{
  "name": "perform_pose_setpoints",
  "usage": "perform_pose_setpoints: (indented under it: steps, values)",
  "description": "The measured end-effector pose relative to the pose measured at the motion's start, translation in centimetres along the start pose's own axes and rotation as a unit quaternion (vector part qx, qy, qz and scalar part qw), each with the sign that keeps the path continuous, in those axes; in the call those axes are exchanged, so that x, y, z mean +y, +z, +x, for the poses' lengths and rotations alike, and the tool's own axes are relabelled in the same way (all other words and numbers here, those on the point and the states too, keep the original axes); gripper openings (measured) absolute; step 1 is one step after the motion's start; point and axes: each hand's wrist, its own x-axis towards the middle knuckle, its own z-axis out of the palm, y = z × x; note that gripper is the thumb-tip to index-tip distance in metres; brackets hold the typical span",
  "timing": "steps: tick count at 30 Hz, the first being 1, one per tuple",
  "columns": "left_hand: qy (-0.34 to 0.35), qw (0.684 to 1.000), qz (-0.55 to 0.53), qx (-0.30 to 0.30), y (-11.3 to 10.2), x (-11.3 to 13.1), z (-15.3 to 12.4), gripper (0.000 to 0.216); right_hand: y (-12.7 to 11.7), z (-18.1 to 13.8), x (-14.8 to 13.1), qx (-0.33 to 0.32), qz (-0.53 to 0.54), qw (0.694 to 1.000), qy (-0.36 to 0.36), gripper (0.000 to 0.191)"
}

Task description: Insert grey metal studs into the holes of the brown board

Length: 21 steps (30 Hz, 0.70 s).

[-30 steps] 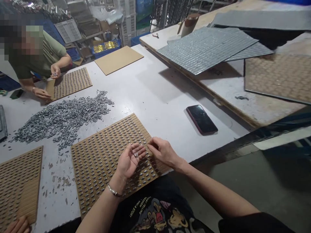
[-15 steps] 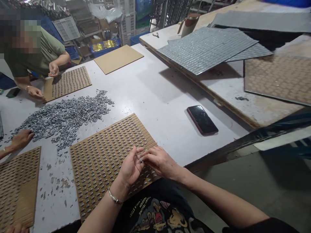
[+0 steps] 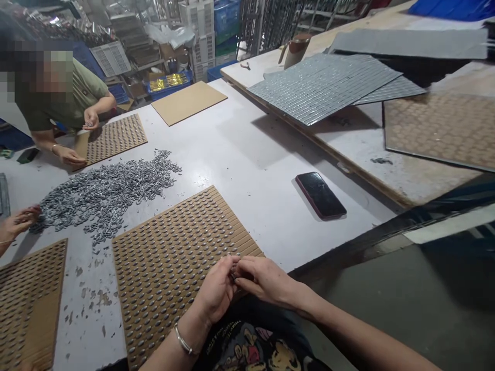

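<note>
My left hand is cupped with the palm turned up, its fingers curled in above the lower right part of a brown ribbed board. Against it, my right hand has its fingertips pinched together at the left fingers. Whatever lies between them is hidden, apart from a small dark spot. Rows of small silver-grey, seed-shaped pieces cover most of the board. A strip along its right edge shows bare ribs. Past the board's far left corner lies a loose heap of the same pieces.
A phone lies to the right. Across the table a person works at another studded board; a co-worker's hand touches the heap by a third board. Silvery striped sheets overhang the raised table; a plain board lies behind.
Both my hands have drawn down towards my body, and the left fingers have curled in further. The co-worker's hand at the left has shifted further left along the heap.
</note>
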Motion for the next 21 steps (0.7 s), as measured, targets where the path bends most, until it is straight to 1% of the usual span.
perform_pose_setpoints:
  steps: [4,6,8,10,13,17,21]
  values:
    - [-0.004,1.0,0.005,-0.017,0.1,-0.4,0.1,0.026,-0.6,-0.1,0.1,0.01,0.01,1.0,0.012,0.012]
    - [0.006,1.0,0.007,-0.017,0.1,-0.3,0.3,0.019,-1.1,0.1,0.3,0.019,0.03,0.998,0.044,0.013]
    - [0.027,1.0,0.01,0.002,0.0,0.0,0.6,0.011,-1.6,0.6,0.9,0.042,0.063,0.993,0.087,0.014]
    - [0.045,0.998,0.017,0.034,-0.2,0.3,0.8,0.012,-2.1,1.5,1.8,0.092,0.08,0.985,0.123,0.014]
    - [0.057,0.995,0.029,0.075,-0.6,0.7,0.8,0.012,-2.2,3.1,3.3,0.165,0.075,0.971,0.153,0.013]
    - [0.06,0.993,0.037,0.09,-1.3,0.9,0.6,0.015,-1.2,4.7,4.7,0.195,0.065,0.961,0.183,0.013]
    - [0.057,0.991,0.081,0.086,-2.3,0.9,0.8,0.031,-0.2,5.1,5.0,0.214,0.037,0.958,0.188,0.018]
